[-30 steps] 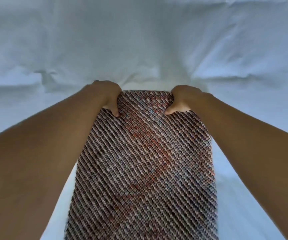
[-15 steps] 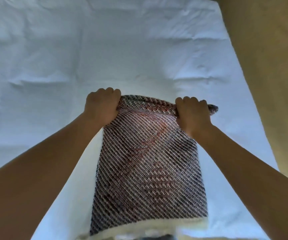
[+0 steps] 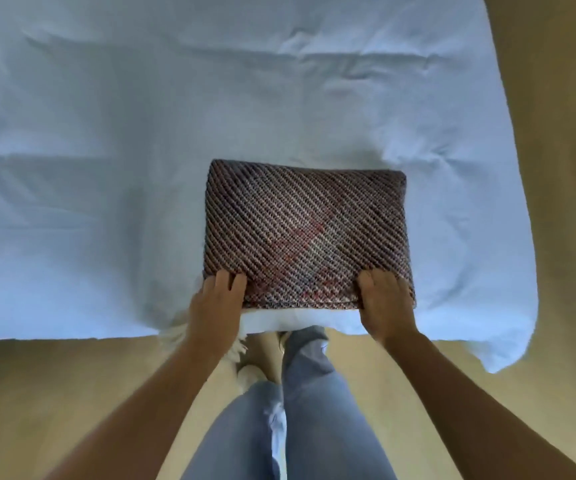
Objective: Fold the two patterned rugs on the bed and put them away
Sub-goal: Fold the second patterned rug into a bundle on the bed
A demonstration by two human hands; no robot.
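Woven patterned rug (image 3: 305, 233) lies folded on the bedsheet (image 3: 106, 168); your left hand (image 3: 215, 306) grips its 7 o'clock corner, your right hand (image 3: 385, 303) its 5 o'clock corner.

I see both bare forearms running forward from the bottom corners, converging, wrists straight. Left hand (image 3: 218, 303) sits palm down on the near left corner of the folded brown-and-red woven rug (image 3: 305, 230), right hand (image 3: 385, 303) on the near right corner. Fingers lie over the top. Gripping or pressing, I can't tell.

Rug (image 3: 300, 230): coarse woven cloth, ribbed, matt. Bed sheet (image 3: 106, 133): smooth creased cloth. Trousers (image 3: 314, 410): denim.
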